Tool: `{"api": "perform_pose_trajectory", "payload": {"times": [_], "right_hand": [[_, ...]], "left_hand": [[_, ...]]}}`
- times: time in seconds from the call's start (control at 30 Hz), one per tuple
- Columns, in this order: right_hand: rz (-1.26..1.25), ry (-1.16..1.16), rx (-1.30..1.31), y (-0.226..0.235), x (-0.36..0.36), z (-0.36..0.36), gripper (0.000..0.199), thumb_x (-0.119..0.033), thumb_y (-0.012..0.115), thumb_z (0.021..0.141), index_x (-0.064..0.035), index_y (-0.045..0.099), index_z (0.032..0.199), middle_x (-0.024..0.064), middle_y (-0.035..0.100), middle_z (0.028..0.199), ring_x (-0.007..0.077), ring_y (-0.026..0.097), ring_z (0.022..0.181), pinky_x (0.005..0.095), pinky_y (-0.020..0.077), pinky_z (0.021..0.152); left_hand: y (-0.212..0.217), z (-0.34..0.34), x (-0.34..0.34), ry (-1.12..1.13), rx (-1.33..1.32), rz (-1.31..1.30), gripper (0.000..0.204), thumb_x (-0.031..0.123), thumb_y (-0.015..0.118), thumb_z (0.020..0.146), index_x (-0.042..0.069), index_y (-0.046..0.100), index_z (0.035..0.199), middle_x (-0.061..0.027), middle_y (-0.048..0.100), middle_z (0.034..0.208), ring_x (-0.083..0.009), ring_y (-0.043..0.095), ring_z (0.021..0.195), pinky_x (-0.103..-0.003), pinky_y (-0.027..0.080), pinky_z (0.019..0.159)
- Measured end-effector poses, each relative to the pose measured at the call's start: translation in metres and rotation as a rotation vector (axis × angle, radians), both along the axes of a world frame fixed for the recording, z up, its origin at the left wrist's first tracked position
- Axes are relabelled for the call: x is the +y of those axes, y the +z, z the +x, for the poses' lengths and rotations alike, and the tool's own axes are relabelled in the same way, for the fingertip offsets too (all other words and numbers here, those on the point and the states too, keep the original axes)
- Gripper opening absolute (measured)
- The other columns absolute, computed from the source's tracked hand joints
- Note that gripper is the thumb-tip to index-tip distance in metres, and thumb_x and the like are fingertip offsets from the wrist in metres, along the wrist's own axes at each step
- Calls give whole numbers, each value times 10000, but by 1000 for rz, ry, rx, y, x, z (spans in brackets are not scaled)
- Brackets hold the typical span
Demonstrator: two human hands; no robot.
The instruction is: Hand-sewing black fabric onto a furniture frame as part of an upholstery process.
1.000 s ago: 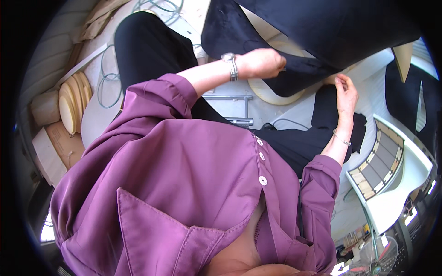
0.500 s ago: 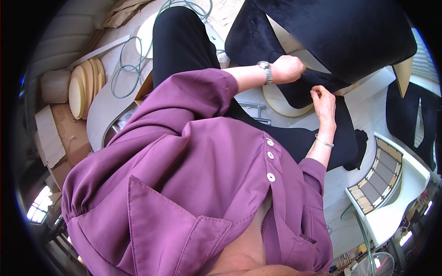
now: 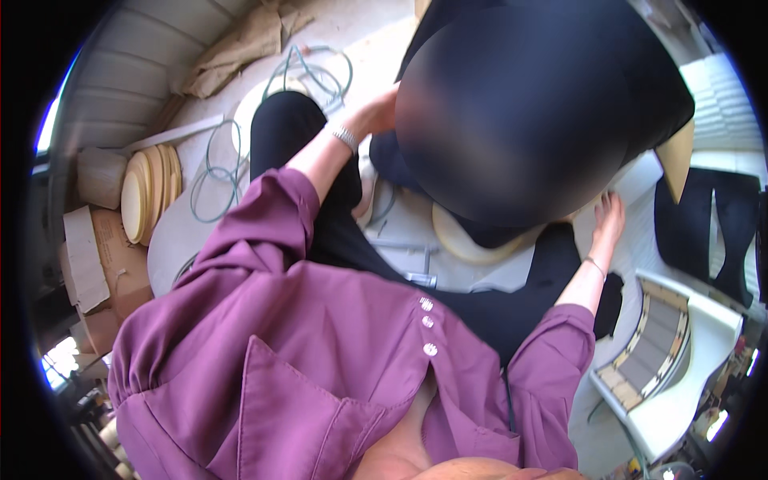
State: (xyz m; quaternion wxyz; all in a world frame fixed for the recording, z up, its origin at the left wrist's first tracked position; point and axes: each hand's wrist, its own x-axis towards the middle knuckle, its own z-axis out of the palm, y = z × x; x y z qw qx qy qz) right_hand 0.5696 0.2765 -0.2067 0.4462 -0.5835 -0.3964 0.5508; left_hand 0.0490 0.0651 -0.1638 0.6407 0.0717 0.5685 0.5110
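Left hand (image 3: 382, 112): at the near-left edge of a black fabric-covered piece (image 3: 552, 104); fingers hidden, grip cannot be told. Right hand (image 3: 610, 218): fingers extended, unclosed, holding nothing visible, just beside the piece's lower right edge; contact uncertain. Piece: ahead of the person, above a pale round board (image 3: 450, 240); its surface partly blurred. Risk, by judgement: tipping or sliding sideways, caused by one-sided support with the right hand unclosed. Changed from half a second ago: hands, then close together, now wide apart; the pale opening in the piece no longer shows. Outlying: white curved frame (image 3: 680, 392), right; stacked pale discs (image 3: 146, 196), left.
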Motion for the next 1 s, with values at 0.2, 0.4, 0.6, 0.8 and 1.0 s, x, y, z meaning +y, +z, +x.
{"api": "perform_pose_trajectory", "payload": {"times": [0.2, 0.4, 0.6, 0.8, 1.0], "right_hand": [[-229, -98, 120, -51, 68, 9, 792, -626, 459, 1030, -107, 328, 1614, 95, 384, 1645, 307, 343, 1515, 556, 209, 1227], [-99, 9, 380, -44, 85, -29, 647, -477, 463, 1070, -40, 412, 1544, 161, 485, 1542, 332, 514, 1377, 442, 408, 1185], [81, -23, 292, 30, 28, -85, 664, -557, 346, 1084, -93, 412, 1553, 149, 435, 1586, 317, 472, 1421, 433, 370, 1209], [297, -250, 198, 158, -81, -88, 683, -586, 345, 1081, -90, 438, 1541, 116, 485, 1548, 323, 502, 1391, 453, 361, 1209], [545, -164, 167, 212, -186, -42, 687, -527, 449, 1068, -16, 432, 1528, 199, 479, 1540, 323, 530, 1373, 428, 369, 1209]], "left_hand": [[-20, 36, 31, 193, -433, 102, 916, 669, 640, 926, -44, 453, 1468, -236, 503, 1518, -440, 479, 1401, -596, 356, 1191], [-15, 37, 66, 581, -527, 234, 768, 674, 513, 994, 50, 564, 1439, -115, 570, 1505, -316, 515, 1403, -563, 334, 1209], [12, 35, 63, 746, -398, 115, 667, 615, 452, 1045, 86, 593, 1424, -113, 604, 1467, -336, 552, 1360, -595, 342, 1188], [73, 12, 35, 646, -333, 249, 380, 396, 575, 1041, 83, 749, 1167, -96, 754, 1192, -273, 710, 1107, -457, 530, 1037], [84, -18, 135, 141, -474, 553, 235, 175, 535, 1021, 28, 717, 1003, -101, 749, 851, -257, 701, 729, -369, 572, 684]]}}
